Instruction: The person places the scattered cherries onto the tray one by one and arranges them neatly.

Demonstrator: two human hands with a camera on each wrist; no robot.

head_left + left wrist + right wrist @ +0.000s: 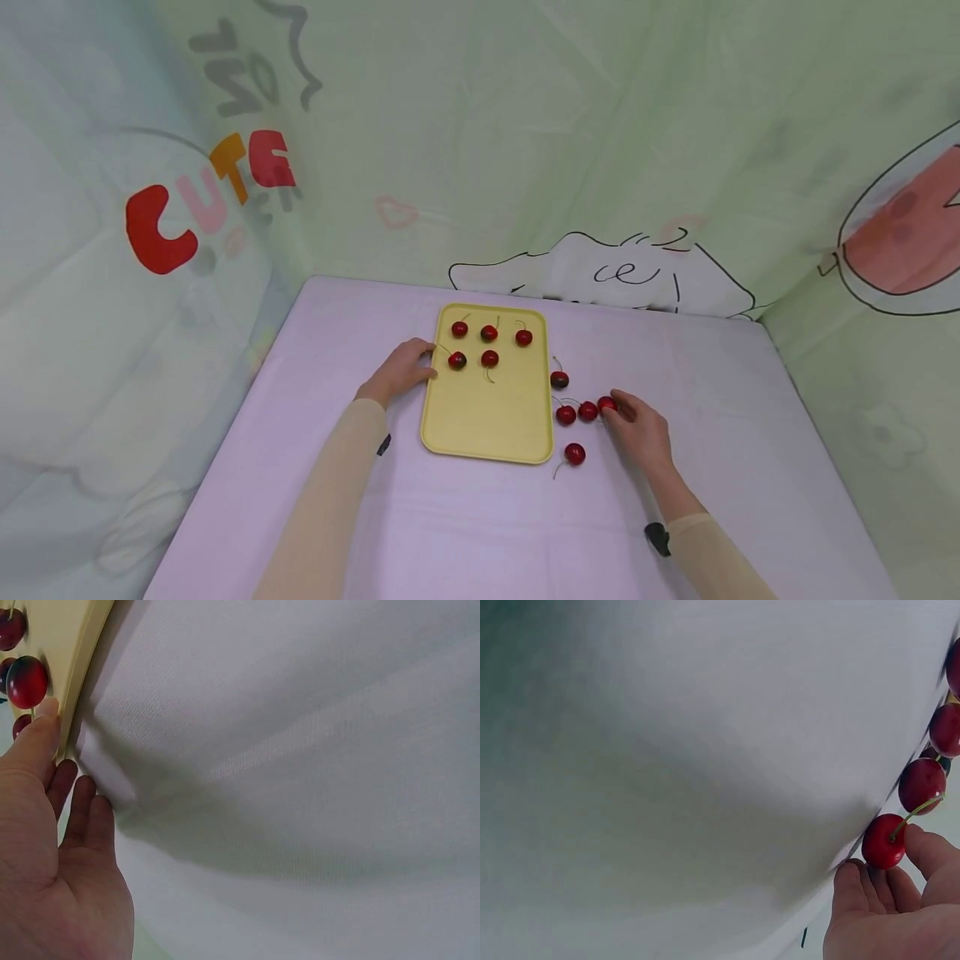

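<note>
A yellow rectangular tray (pixel 491 417) lies on the table with several red cherries on its far half, among them a two-tone cherry (pixel 457 360) near the left rim. My left hand (pixel 399 371) grips that left rim, thumb over the top and fingers at the outer edge; the left wrist view shows the thumb close to a cherry (pixel 27 682). Right of the tray, my right hand (pixel 641 429) pinches a red cherry (pixel 883 841) with a green stem between thumb and fingers. This cherry is at the end of a short row, beside another cherry (pixel 588 411).
Between the tray and my right hand lie more loose cherries: a dark one (pixel 559 379) farther back, one (pixel 566 414) in the row, and one (pixel 574 453) nearer me. A pale cloth covers the table (pixel 465 533). Printed curtains (pixel 525 150) stand behind and at both sides.
</note>
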